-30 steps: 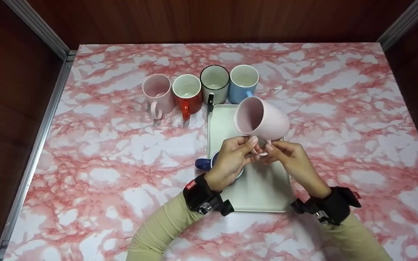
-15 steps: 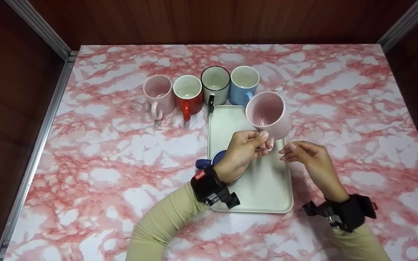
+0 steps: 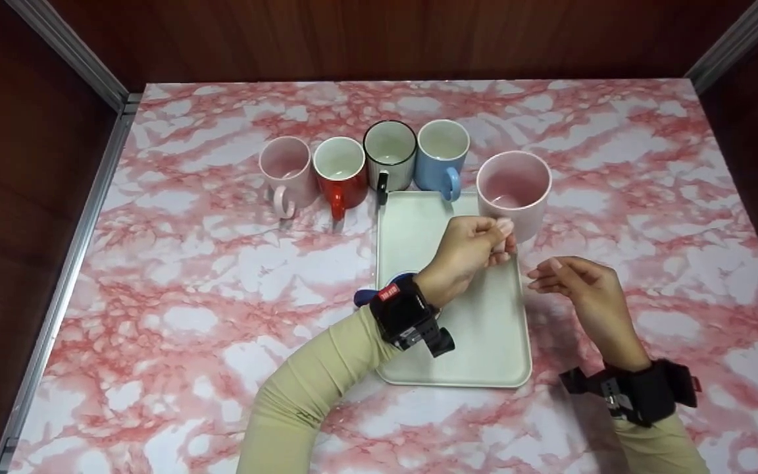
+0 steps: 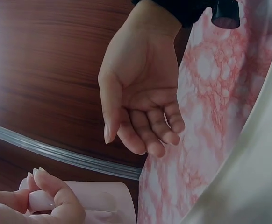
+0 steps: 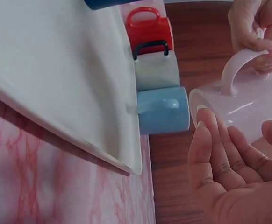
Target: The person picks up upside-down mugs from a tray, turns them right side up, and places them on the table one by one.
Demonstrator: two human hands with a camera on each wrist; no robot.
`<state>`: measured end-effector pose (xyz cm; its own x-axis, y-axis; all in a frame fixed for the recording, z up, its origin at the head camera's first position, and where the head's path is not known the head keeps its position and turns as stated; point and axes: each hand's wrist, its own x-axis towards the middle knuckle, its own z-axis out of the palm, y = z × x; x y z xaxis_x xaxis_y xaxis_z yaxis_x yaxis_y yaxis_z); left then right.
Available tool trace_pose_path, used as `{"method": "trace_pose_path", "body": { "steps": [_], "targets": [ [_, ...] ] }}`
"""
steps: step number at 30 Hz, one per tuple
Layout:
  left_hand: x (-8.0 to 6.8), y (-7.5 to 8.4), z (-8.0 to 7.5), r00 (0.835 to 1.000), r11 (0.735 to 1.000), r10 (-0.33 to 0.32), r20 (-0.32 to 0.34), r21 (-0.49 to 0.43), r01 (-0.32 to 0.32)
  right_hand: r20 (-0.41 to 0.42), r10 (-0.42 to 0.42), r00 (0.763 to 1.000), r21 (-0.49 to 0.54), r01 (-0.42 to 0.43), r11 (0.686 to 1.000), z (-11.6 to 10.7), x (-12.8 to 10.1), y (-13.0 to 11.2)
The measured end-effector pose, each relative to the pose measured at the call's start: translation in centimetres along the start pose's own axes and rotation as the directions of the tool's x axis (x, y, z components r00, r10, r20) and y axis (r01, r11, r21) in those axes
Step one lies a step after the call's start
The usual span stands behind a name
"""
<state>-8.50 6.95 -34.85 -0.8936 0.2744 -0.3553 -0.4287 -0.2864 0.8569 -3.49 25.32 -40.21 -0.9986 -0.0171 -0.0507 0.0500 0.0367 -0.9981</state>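
My left hand (image 3: 478, 243) pinches the handle of a pale pink mug (image 3: 514, 191) and holds it upright, mouth up, just past the far right corner of the white tray (image 3: 484, 342). In the right wrist view the same pink mug (image 5: 248, 109) shows with fingers (image 5: 257, 28) curled round its handle. My right hand (image 3: 573, 280) hovers beside the tray's right edge with relaxed fingers and holds nothing. In the left wrist view that right hand (image 4: 143, 116) is palm up and empty. A dark blue mug (image 3: 369, 297) sits on the tray, mostly hidden under my left wrist.
A row of mugs stands behind the tray: pink (image 3: 285, 168), red (image 3: 339, 171), white with a black rim (image 3: 389, 153) and light blue (image 3: 442, 155). Dark wooden walls with metal rails (image 3: 70, 46) enclose the pink marbled table (image 3: 188, 296).
The right hand let go of the pink mug and drew back to the right. The left hand swung the mug from tilted to upright and carried it right and farther away.
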Motion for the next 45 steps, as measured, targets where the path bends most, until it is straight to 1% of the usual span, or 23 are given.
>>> {"method": "trace_pose_path", "body": {
  "steps": [3,9,12,15,19,24,29,35,38,41,45],
  "targets": [
    [0.8,0.0,0.4,1.000,1.000,0.005,-0.024,0.030,-0.004,-0.027,0.007,1.000,-0.012,-0.008,1.000,-0.1,0.0,0.1],
    [2.9,-0.2,1.3,0.995,0.998,0.010,-0.097,0.063,-0.004,-0.033,0.001,0.999,-0.023,-0.002,1.000,-0.5,-0.1,0.2],
    [3.9,-0.2,1.5,0.992,0.998,0.012,-0.128,0.060,-0.004,-0.034,0.006,0.999,-0.007,-0.006,1.000,-0.6,-0.1,0.3],
    [4.9,-0.1,1.7,0.989,0.999,0.006,-0.148,0.050,0.002,-0.043,0.006,0.999,0.043,-0.004,0.999,-0.7,0.0,0.4],
    [6.1,0.0,1.8,0.983,0.998,-0.010,-0.185,0.052,0.020,-0.057,0.001,0.998,0.110,0.005,0.994,-0.8,0.0,0.5],
    [7.6,0.1,2.0,0.971,0.997,-0.027,-0.239,0.065,0.044,-0.069,0.006,0.998,0.098,0.001,0.995,-1.1,0.0,0.7],
    [9.0,0.3,2.4,0.960,0.989,-0.022,-0.281,0.136,0.062,-0.071,0.017,0.997,0.091,-0.010,0.996,-1.3,0.0,0.9],
    [10.4,0.7,2.8,0.953,0.980,0.005,-0.302,0.189,0.055,-0.076,0.018,0.997,0.089,-0.011,0.996,-1.4,0.0,1.0],
    [11.0,0.7,2.7,0.951,0.981,0.007,-0.309,0.187,0.053,-0.077,0.019,0.997,0.086,-0.013,0.996,-1.4,0.0,1.1],
    [11.5,0.5,2.6,0.951,0.984,0.010,-0.310,0.172,0.046,-0.075,0.023,0.997,0.082,-0.017,0.997,-1.5,-0.1,1.2],
    [12.0,0.2,2.5,0.948,0.992,0.017,-0.319,0.121,0.023,-0.075,0.026,0.997,0.097,-0.019,0.995,-1.5,-0.1,1.3]
  ]
}}
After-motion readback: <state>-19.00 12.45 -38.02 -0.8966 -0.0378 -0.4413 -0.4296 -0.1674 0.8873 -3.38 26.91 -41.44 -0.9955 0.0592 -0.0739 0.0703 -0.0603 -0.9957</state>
